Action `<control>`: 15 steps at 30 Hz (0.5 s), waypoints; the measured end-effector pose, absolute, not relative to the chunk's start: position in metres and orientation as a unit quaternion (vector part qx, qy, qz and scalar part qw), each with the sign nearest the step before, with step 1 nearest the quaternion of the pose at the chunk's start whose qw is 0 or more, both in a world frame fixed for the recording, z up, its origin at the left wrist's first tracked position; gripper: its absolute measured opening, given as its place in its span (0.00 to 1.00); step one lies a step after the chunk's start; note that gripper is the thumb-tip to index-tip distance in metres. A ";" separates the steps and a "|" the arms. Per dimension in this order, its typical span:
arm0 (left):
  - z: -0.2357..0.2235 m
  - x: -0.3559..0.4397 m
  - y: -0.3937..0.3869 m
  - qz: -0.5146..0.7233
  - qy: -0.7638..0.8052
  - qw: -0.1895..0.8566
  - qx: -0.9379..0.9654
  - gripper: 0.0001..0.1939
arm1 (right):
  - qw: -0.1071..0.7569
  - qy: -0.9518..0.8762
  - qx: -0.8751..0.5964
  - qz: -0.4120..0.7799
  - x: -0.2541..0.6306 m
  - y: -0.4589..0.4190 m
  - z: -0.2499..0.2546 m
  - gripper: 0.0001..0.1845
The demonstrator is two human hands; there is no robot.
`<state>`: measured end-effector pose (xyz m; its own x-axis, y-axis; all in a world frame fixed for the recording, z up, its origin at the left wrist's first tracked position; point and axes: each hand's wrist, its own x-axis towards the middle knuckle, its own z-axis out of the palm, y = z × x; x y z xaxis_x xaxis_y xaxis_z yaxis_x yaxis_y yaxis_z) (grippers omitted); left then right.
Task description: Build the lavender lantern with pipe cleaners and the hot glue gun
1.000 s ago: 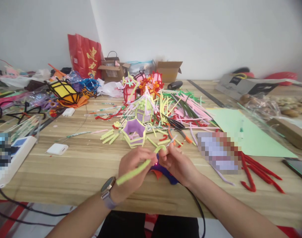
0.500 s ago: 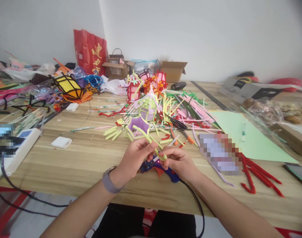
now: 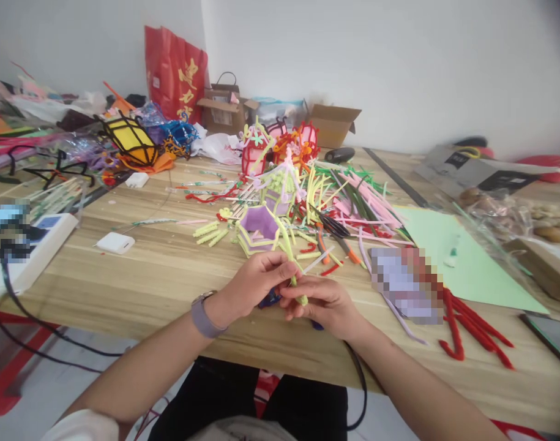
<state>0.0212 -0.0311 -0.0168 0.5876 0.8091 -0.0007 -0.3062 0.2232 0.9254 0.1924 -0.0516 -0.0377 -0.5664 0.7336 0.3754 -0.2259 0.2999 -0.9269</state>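
A yellow-green pipe cleaner (image 3: 286, 244) runs between my two hands, its lower end bent and thicker. My left hand (image 3: 264, 278) pinches it from the left, thumb on top. My right hand (image 3: 323, 303) closes on its lower end with the fingers wrapped in. Just beyond my hands stands a six-sided purple cup shape (image 3: 260, 225) edged in yellow-green. Under my hands lies a dark blue tool (image 3: 269, 299), probably a glue gun, mostly hidden, with a black cord. Behind the cup is a small lantern (image 3: 277, 193) with a fringed yellow-green roof.
Loose pipe cleaners (image 3: 365, 199) spread behind, beside orange-handled pliers (image 3: 337, 226). Red pipe cleaners (image 3: 479, 324) and a green sheet (image 3: 463, 263) lie right. Short yellow-green coils (image 3: 210, 233) and a white adapter (image 3: 115, 243) sit left, near a power strip (image 3: 45, 245).
My hands have drawn closer together around the pipe cleaner, which now stands more upright. My right fingers cover more of the blue tool. The view has shifted slightly.
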 end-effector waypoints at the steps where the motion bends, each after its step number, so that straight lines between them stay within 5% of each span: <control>1: -0.017 0.021 -0.031 0.370 0.244 0.747 0.496 0.18 | 0.420 -0.692 -0.177 0.560 0.194 -0.051 -0.037 0.17; 7: -0.019 0.018 -0.029 0.347 0.228 0.749 0.516 0.18 | 0.400 -0.716 -0.151 0.551 0.196 -0.052 -0.035 0.17; 15: -0.017 0.016 -0.024 0.388 0.288 0.607 0.632 0.21 | 0.374 -0.617 -0.205 0.662 0.192 -0.057 -0.036 0.11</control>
